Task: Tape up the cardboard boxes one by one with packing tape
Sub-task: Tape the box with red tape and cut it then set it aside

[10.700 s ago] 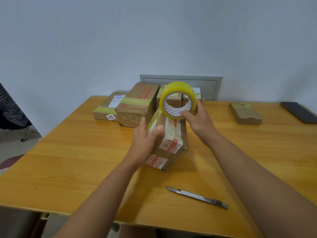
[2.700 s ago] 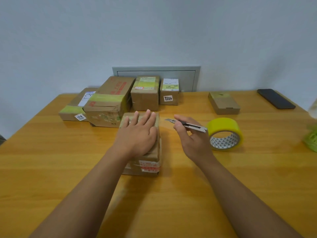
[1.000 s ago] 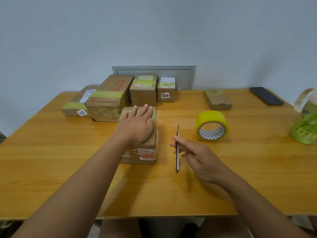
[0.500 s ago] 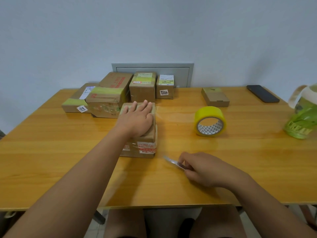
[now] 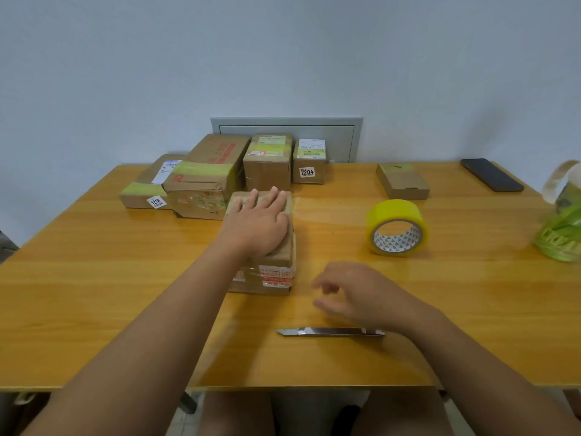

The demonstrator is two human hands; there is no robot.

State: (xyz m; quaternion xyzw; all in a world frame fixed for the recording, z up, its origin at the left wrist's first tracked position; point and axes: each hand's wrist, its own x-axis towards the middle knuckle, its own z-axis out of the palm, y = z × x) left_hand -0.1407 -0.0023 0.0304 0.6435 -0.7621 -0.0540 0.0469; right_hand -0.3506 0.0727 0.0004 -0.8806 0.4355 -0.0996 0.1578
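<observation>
A small cardboard box (image 5: 270, 275) with red-and-white labels stands in the middle of the wooden table (image 5: 94, 278). My left hand (image 5: 257, 225) lies flat on its top with straight fingers. My right hand (image 5: 358, 294) hovers just right of the box, fingers loosely curled, holding nothing. A metal utility knife (image 5: 330, 332) lies on the table right below that hand. The yellow roll of packing tape (image 5: 397, 228) stands on its edge further right.
Several taped cardboard boxes (image 5: 204, 180) line the far edge of the table by the wall. A flat brown box (image 5: 402, 180), a black phone (image 5: 492, 174) and a green bag (image 5: 562, 228) sit at the right.
My right hand has laid the utility knife down near the front edge and lifted off it. My left hand has stayed flat on the box.
</observation>
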